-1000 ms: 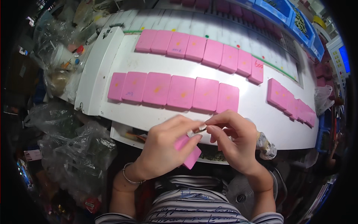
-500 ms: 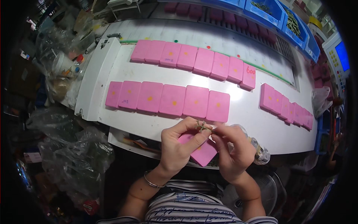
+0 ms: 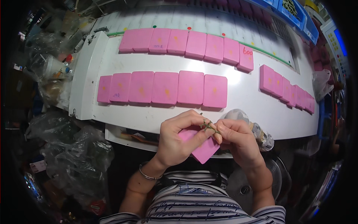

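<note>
My left hand (image 3: 179,140) holds a pink block (image 3: 205,149) under its palm, above the table's front edge. Thumb and forefinger of that hand also pinch a small green twig-like piece (image 3: 209,127). My right hand (image 3: 240,140) is closed at the right end of this piece, fingertips pressed together against it. Part of the held block lies hidden behind my left fingers. Beyond my hands, a front row of pink blocks (image 3: 164,88) rests on the white table (image 3: 179,115).
Another row of pink blocks (image 3: 197,44) lies farther back, and a shorter one (image 3: 282,89) slants at the right. Clear plastic-wrapped containers (image 3: 263,136) stand just right of my hands. Blue bins (image 3: 287,16) hold green pieces at the far right. Plastic bags (image 3: 78,160) hang at left.
My right hand has shifted slightly right and its fingers have closed tighter at the green piece. The view has tilted, so the table rows appear higher. The pink block stays in my left hand.
</note>
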Demonstrator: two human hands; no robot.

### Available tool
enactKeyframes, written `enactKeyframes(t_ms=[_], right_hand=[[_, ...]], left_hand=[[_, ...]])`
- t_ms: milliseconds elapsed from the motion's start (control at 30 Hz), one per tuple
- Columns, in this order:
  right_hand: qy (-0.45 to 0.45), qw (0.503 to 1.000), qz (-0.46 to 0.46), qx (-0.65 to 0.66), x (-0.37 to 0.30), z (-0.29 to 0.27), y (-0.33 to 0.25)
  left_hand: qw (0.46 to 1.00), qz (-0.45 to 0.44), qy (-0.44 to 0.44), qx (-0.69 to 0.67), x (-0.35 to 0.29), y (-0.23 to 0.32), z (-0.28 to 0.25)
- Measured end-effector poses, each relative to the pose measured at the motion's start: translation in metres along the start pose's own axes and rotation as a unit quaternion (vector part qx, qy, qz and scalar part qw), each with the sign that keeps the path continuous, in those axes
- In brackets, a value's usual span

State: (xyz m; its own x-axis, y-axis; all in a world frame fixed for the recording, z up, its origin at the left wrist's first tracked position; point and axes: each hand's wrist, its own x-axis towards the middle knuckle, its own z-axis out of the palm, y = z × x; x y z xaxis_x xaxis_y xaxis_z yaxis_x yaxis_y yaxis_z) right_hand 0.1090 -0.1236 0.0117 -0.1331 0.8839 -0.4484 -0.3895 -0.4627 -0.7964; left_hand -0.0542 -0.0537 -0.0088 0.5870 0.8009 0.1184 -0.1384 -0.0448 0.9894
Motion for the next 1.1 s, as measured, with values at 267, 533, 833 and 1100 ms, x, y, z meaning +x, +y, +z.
enactKeyframes(t_ms=[267, 533, 833, 1100], right_hand=[[0.122, 0.874, -0.130, -0.452, -0.018, 0.014, 0.010], [0.205, 0.907, -0.205, -0.305, -0.035, -0.022, -0.008], [0.573, 0.764, -0.287, -0.073, -0.117, -0.229, -0.063], [0.678, 0.620, -0.394, 0.026, -0.130, -0.361, -0.102]], left_hand=[[0.997, -0.073, 0.002, -0.013, -0.005, -0.010, -0.005], [0.995, -0.036, 0.004, 0.097, 0.019, -0.002, 0.039], [0.992, -0.122, -0.016, 0.029, 0.024, -0.014, 0.050], [0.990, -0.120, 0.018, -0.066, 0.034, -0.028, 0.051]])
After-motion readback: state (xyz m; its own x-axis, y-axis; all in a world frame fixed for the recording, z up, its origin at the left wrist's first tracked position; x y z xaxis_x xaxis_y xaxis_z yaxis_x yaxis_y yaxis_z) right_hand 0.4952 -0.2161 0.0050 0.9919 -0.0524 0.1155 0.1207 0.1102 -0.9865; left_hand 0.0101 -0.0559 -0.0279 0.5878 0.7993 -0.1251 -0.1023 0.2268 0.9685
